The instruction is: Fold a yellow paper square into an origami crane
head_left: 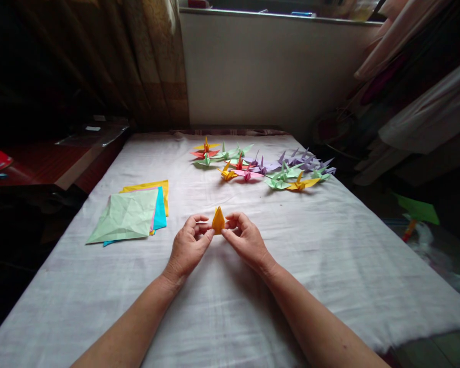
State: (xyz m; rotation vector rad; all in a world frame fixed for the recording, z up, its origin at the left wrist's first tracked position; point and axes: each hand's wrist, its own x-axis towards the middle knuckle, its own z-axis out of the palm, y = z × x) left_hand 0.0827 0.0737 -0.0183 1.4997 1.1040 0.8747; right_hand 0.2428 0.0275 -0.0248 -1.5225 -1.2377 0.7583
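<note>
Between my two hands stands a small piece of folded yellow origami paper [218,221], its pointed tip up and its wider end down. My left hand [191,239] pinches its lower left side between thumb and fingers. On the lower right, my right hand [244,236] grips it the same way, thumb in front. Beyond the hands, several finished paper cranes [247,175] in yellow, red, green, pink and purple sit in a loose group. A stack of square paper sheets [132,212] lies to the left, a creased pale green one on top.
A white cloth [214,306] covers the table. Behind it are a pale wall [253,71] and a brown curtain [149,61]. A dark red side table [42,158] stands at the left. Hanging clothes [429,107] and a green object [417,208] are at the right.
</note>
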